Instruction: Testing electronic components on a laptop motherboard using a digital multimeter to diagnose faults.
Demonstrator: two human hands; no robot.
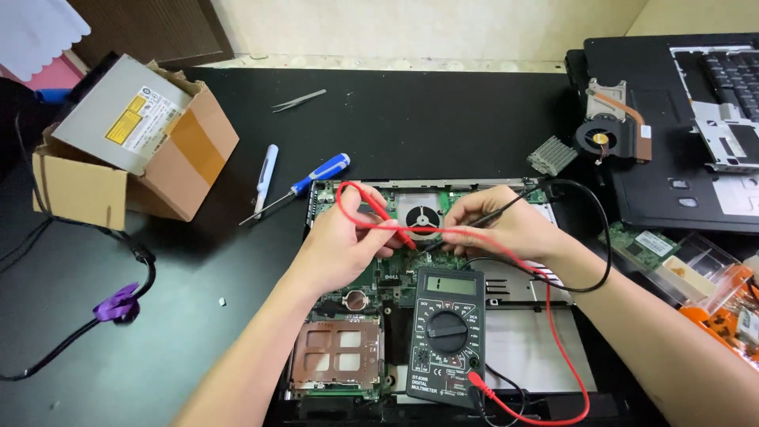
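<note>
Laptop motherboard (371,277) under probing, just above multimeter (447,332): left hand (348,241) pinching red probe (393,225), right hand (506,221) pinching black probe (494,212). Next probably steady tips, then reading display.

I get bright, even overhead light; my left hand (348,237) and right hand (506,225) cast only soft shadows. The black bench (443,119) beyond the grip shows mild sheen. Focus is sharp at centre, and the edges bow slightly.
</note>
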